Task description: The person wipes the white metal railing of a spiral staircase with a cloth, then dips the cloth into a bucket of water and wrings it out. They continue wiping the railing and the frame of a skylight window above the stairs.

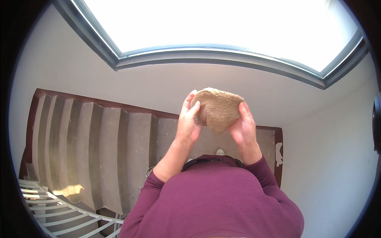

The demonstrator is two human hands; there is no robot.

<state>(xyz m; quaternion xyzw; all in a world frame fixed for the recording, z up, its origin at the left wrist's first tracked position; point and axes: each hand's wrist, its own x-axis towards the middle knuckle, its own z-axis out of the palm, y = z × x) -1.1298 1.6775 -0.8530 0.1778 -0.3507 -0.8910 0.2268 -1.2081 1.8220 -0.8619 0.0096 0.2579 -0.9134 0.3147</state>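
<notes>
A brown, fuzzy cloth is held up in front of me between both hands, above the floor and before the wall under the window. My left hand grips its left edge, with the thumb on the near face. At the right edge, my right hand has its fingers against the cloth, partly behind it. The cloth's lower part hangs to a rounded point. Its far side is hidden from me.
A large window with a dark frame spans the wall ahead. Concrete stairs lie on my left, with a white metal railing at lower left. I stand on a landing; a white wall rises on the right.
</notes>
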